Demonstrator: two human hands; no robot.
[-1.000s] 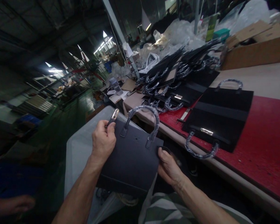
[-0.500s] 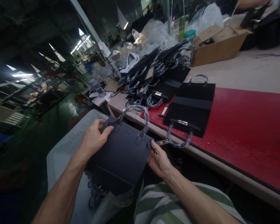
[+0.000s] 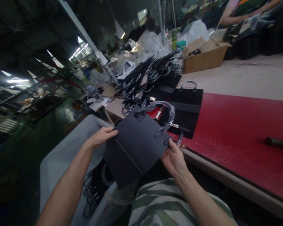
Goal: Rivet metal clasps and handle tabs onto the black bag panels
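Observation:
A dark handbag panel (image 3: 136, 141) with a plastic-wrapped handle is held up between both hands, tilted, over the near edge of the table. My left hand (image 3: 105, 135) pinches its left edge, thumb on top. My right hand (image 3: 175, 157) grips its right edge near a small strap tab, fingers underneath. Behind it, a similar black bag piece (image 3: 187, 106) with wrapped handles and a metal clasp lies flat on the red mat (image 3: 233, 125). Below my left hand is a pale plastic bin (image 3: 58, 160) with several dark handled pieces (image 3: 94, 185) inside.
A pile of black bag pieces (image 3: 153, 69) lies at the back of the table, near clear plastic wrapping (image 3: 153, 40). An open cardboard box (image 3: 205, 59) stands further right. A dark-handled tool (image 3: 278, 142) rests on the mat. Another person's hands (image 3: 252, 15) work at the far right.
Both hands have carried the panel right and toward the table, turning it. It now partly covers the piece on the mat. The camera view has shifted right.

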